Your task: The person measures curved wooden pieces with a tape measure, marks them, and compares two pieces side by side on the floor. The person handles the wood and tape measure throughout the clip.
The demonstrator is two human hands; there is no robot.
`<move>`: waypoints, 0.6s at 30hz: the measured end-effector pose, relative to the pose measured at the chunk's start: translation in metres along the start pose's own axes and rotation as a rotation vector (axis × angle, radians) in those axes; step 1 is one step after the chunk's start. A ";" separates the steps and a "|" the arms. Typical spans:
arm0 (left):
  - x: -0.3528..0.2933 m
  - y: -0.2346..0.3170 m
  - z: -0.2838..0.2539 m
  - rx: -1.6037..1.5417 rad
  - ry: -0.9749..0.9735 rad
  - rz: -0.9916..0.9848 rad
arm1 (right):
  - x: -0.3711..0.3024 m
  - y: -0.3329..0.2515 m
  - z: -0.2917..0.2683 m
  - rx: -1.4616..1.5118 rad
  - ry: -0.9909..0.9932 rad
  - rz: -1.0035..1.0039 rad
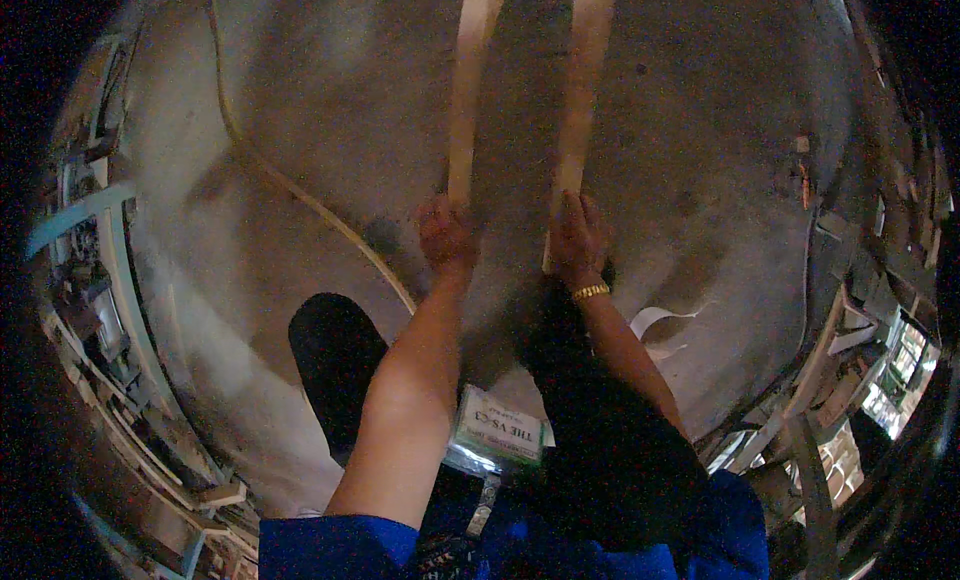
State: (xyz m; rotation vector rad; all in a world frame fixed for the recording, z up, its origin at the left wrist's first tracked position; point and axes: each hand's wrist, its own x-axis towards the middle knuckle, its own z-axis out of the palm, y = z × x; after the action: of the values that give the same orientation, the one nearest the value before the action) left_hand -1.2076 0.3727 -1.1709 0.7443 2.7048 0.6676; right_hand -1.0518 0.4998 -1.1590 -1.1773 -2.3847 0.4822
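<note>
Two long pale wooden strips run away from me side by side and leave the view at the top. My left hand (pixel 447 238) is closed round the near end of the left wooden strip (pixel 468 105). My right hand (pixel 580 236), with a gold-coloured band at its wrist, grips the right wooden strip (pixel 588 80) along its side. That strip's near end pokes out a little below the hand. A gap of bare floor separates the strips. Both hands are over the floor in front of my knees, with some fingers in shadow.
A thin yellowish hose (pixel 300 193) curves over the concrete floor (pixel 340 70) at the left. Beside my right forearm lies a curled white strip (pixel 655 318). Timber pieces (pixel 125 280) line the left edge, with more wooden pieces (pixel 820 370) at the right. A card badge (pixel 500 430) hangs before me.
</note>
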 end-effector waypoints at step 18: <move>-0.011 -0.007 0.027 0.227 0.068 0.153 | -0.025 0.007 0.010 -0.025 -0.227 0.155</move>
State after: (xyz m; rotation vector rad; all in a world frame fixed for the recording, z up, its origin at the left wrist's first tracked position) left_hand -1.1914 0.3712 -1.1962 1.0088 2.8387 0.4282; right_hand -1.0385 0.4828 -1.1765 -1.3922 -2.5048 0.6704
